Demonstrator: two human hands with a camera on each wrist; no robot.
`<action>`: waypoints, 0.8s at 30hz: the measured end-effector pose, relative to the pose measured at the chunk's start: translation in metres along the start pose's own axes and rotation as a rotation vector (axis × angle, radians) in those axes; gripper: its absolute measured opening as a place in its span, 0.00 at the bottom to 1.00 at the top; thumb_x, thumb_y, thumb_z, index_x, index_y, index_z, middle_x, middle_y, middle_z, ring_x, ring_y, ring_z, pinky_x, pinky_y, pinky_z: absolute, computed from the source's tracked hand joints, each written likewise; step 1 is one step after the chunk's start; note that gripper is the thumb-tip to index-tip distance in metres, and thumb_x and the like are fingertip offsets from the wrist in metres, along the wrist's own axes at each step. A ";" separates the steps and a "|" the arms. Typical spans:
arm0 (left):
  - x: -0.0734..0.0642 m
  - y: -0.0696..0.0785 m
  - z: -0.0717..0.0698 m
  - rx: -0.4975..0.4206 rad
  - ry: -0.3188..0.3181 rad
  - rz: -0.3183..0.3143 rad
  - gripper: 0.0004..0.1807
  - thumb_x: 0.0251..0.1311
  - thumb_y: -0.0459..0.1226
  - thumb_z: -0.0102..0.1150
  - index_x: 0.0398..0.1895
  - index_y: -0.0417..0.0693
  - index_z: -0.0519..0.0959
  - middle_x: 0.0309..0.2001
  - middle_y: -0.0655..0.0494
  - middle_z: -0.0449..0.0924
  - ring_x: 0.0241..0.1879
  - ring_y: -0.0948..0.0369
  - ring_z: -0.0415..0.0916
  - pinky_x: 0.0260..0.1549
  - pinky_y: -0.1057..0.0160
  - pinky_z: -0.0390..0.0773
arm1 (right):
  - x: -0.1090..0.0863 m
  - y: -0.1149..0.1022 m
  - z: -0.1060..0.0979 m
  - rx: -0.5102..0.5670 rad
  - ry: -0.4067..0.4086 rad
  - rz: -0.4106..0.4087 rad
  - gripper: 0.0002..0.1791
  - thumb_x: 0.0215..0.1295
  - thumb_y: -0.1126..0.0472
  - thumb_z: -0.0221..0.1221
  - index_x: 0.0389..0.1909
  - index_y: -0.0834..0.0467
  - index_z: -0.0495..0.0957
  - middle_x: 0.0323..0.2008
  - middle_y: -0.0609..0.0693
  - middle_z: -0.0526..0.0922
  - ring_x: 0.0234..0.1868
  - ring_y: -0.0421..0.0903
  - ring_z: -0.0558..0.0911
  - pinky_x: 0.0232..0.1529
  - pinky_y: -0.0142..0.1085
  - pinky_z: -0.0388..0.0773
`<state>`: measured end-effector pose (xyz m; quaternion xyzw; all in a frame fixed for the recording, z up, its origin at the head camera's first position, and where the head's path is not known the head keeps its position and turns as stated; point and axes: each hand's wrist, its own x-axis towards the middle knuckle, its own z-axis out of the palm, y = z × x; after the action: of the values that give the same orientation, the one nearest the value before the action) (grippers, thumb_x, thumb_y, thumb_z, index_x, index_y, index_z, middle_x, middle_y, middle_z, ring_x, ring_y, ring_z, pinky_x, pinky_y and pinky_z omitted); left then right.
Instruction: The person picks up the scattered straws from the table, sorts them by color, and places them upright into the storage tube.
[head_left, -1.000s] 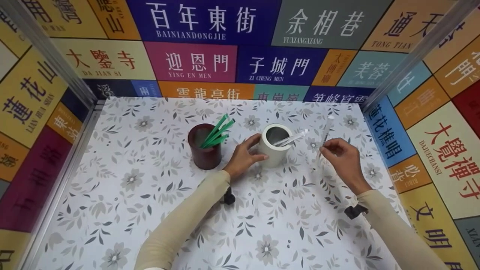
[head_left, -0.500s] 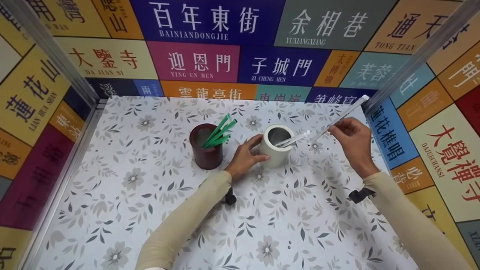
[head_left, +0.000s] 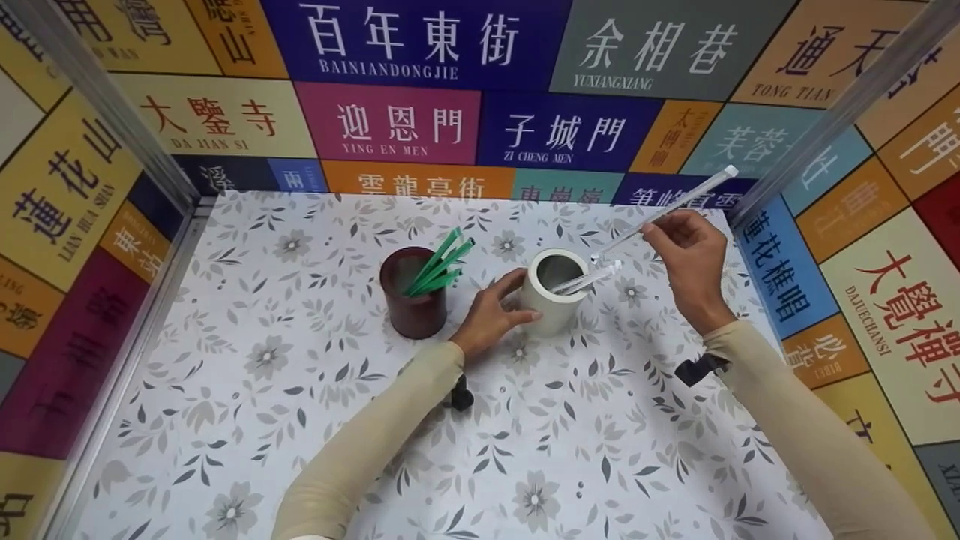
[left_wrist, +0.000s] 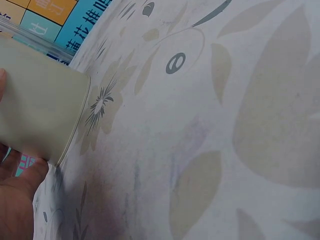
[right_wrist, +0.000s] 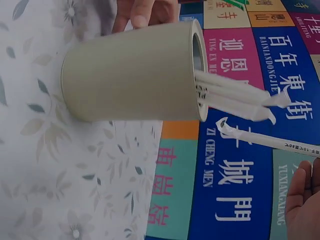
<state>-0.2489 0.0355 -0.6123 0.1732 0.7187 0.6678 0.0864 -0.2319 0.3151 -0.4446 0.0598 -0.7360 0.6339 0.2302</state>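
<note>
In the head view, my left hand (head_left: 486, 321) holds the left side of a cream cylindrical cup (head_left: 553, 315) that stands upright on the table. A couple of white wrapped drinking straws (right_wrist: 235, 95) lean out of its mouth to the right. Between thumb and fingertips my right hand (head_left: 691, 262) pinches another white wrapped straw (head_left: 622, 241). That straw slants, its lower end just above the cup's right rim. The right wrist view shows its crimped wrapper end apart from the cup. Left of the cream cup stands a maroon cup (head_left: 415, 313) with several green wrapped straws (head_left: 436, 271).
A white floral cloth (head_left: 337, 450) covers the table. Panels with Chinese lettering (head_left: 397, 124) rise behind and at both sides, with metal posts at the corners. The maroon cup stands close to my left wrist.
My right hand has lifted its straw from the right, tilted it, and brought its lower end left to the cream cup's rim. The left hand has kept its hold.
</note>
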 end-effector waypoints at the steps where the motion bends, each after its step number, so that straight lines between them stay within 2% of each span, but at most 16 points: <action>1: 0.000 0.000 0.001 0.001 0.002 0.001 0.45 0.62 0.32 0.82 0.82 0.51 0.72 0.79 0.52 0.74 0.79 0.57 0.68 0.76 0.57 0.73 | 0.000 0.003 0.002 0.021 -0.008 0.002 0.12 0.71 0.73 0.70 0.44 0.79 0.81 0.38 0.54 0.88 0.38 0.46 0.87 0.42 0.32 0.84; 6: -0.001 0.001 0.003 -0.006 0.011 0.006 0.45 0.61 0.31 0.82 0.81 0.49 0.73 0.78 0.50 0.75 0.79 0.56 0.69 0.75 0.60 0.74 | -0.005 0.014 0.011 0.080 -0.052 0.026 0.13 0.70 0.72 0.72 0.43 0.79 0.81 0.39 0.60 0.87 0.40 0.50 0.88 0.46 0.34 0.86; 11: -0.001 0.002 0.004 -0.027 0.006 0.014 0.44 0.61 0.30 0.81 0.81 0.48 0.73 0.78 0.49 0.75 0.79 0.56 0.70 0.75 0.60 0.74 | -0.016 0.024 0.018 0.039 -0.090 0.057 0.11 0.71 0.71 0.72 0.44 0.76 0.82 0.40 0.57 0.87 0.40 0.47 0.87 0.45 0.34 0.84; 16: -0.003 0.003 0.005 0.017 -0.012 0.015 0.44 0.64 0.33 0.81 0.83 0.49 0.71 0.79 0.51 0.74 0.78 0.55 0.70 0.76 0.56 0.73 | -0.023 0.029 0.022 0.012 -0.102 0.062 0.10 0.71 0.72 0.70 0.47 0.75 0.84 0.40 0.53 0.88 0.40 0.44 0.86 0.42 0.32 0.82; 24: -0.012 0.007 0.001 0.123 -0.058 -0.003 0.47 0.70 0.40 0.77 0.87 0.53 0.64 0.82 0.48 0.68 0.81 0.51 0.66 0.78 0.49 0.72 | -0.023 0.021 0.019 -0.006 -0.110 0.035 0.12 0.73 0.70 0.70 0.51 0.74 0.85 0.45 0.56 0.89 0.46 0.47 0.88 0.50 0.33 0.85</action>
<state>-0.2367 0.0329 -0.6072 0.1964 0.7558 0.6170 0.0971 -0.2245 0.2963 -0.4745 0.0809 -0.7504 0.6313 0.1785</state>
